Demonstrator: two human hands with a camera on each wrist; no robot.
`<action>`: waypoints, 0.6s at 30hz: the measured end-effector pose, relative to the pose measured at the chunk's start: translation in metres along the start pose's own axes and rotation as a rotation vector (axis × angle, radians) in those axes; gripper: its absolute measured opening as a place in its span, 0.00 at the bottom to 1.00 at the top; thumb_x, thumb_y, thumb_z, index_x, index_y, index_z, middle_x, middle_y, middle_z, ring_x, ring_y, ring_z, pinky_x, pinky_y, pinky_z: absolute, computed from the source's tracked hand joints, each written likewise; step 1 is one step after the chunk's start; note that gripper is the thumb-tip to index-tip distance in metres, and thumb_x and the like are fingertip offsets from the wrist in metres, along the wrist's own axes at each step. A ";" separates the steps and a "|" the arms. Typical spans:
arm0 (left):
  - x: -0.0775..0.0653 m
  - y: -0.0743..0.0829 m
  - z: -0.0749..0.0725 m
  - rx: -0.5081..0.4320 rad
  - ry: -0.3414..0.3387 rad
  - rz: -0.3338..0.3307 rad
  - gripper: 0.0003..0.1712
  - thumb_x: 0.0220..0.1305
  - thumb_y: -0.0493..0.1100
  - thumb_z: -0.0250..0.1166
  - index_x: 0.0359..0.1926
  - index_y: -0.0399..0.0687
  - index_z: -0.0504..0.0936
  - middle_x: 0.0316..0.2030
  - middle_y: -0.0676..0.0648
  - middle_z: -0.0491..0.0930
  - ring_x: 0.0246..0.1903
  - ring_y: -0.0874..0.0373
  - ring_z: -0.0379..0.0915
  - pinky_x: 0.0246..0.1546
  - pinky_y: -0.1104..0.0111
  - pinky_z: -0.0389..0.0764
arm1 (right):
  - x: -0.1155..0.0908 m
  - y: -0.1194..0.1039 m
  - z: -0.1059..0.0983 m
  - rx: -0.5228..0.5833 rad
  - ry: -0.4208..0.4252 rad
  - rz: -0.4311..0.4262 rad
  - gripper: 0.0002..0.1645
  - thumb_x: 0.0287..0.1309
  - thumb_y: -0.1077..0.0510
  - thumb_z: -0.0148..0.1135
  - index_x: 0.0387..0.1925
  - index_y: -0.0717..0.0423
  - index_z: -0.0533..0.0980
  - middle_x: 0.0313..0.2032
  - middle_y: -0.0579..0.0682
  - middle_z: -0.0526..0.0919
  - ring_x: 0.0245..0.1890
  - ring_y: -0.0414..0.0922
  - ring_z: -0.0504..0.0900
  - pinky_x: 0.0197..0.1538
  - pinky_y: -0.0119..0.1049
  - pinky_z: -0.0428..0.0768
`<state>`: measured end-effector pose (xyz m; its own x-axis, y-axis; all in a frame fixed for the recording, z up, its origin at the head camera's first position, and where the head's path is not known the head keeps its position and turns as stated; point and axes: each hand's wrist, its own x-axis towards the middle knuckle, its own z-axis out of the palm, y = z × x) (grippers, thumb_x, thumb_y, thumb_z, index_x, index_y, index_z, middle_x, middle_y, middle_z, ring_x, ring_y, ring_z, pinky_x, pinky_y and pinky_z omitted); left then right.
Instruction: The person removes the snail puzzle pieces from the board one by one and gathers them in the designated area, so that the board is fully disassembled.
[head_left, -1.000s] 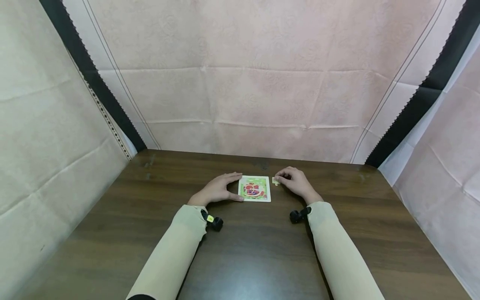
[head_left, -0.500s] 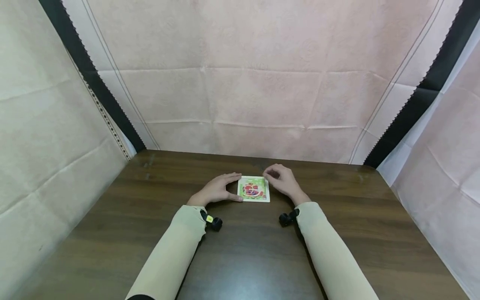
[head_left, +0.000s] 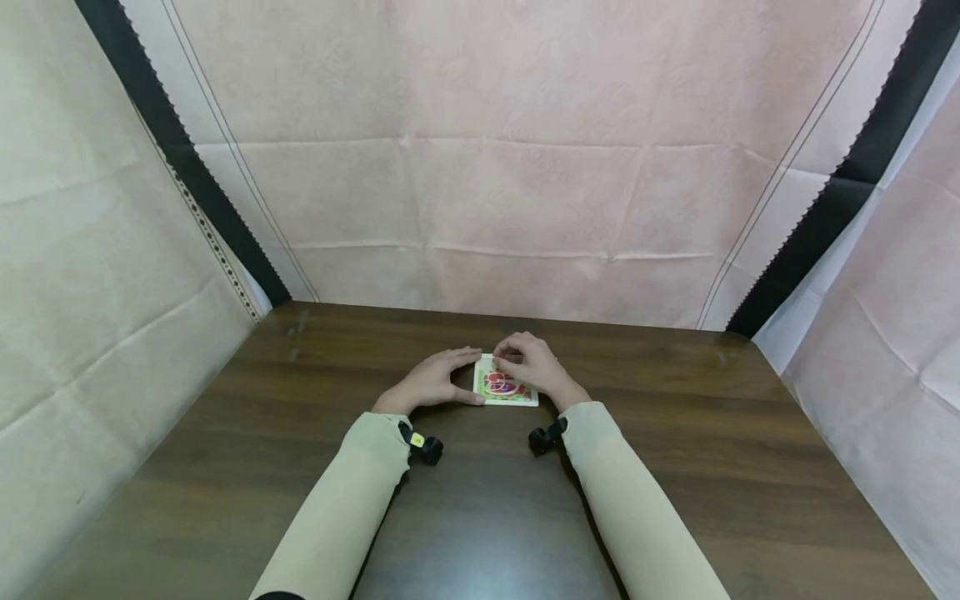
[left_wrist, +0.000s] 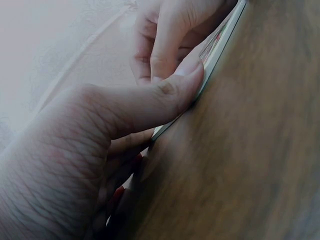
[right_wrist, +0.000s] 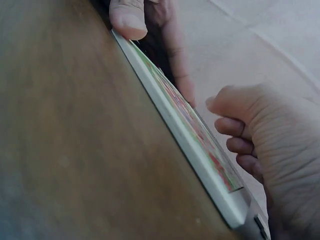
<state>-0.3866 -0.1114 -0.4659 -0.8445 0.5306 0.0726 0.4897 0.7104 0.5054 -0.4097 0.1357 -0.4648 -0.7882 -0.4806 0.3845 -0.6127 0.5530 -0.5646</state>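
Observation:
A small jigsaw puzzle (head_left: 507,389) in a white frame, green with a red fruit picture, lies flat on the brown table. My left hand (head_left: 429,382) holds its left side, thumb at the near corner and fingers at the far corner. In the left wrist view the left thumb (left_wrist: 150,102) lies against the frame's edge. My right hand (head_left: 537,367) is over the puzzle's far part, with thumb and index finger together near the far left. The puzzle piece in that pinch is hidden by the fingers. In the right wrist view the right hand's other fingers (right_wrist: 240,145) are curled.
The wood-grain table (head_left: 480,517) spreads around the puzzle on all sides. Pale cloth walls (head_left: 480,183) with black bands (head_left: 202,183) stand behind and at both sides. A black camera is strapped on each wrist.
My right hand has moved left with the puzzle piece, from beside the puzzle's right edge to over its far left part. The left hand has stayed on the puzzle.

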 end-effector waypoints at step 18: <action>-0.002 -0.001 0.000 -0.006 -0.004 0.012 0.58 0.50 0.76 0.69 0.78 0.61 0.61 0.77 0.50 0.55 0.76 0.46 0.48 0.72 0.45 0.54 | 0.006 0.003 0.006 -0.091 -0.049 -0.032 0.04 0.66 0.52 0.67 0.38 0.46 0.85 0.46 0.45 0.80 0.49 0.47 0.74 0.54 0.48 0.76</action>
<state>-0.3857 -0.1135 -0.4664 -0.8378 0.5408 0.0749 0.4982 0.7013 0.5099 -0.4161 0.1307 -0.4684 -0.7660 -0.5300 0.3639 -0.6416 0.5956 -0.4833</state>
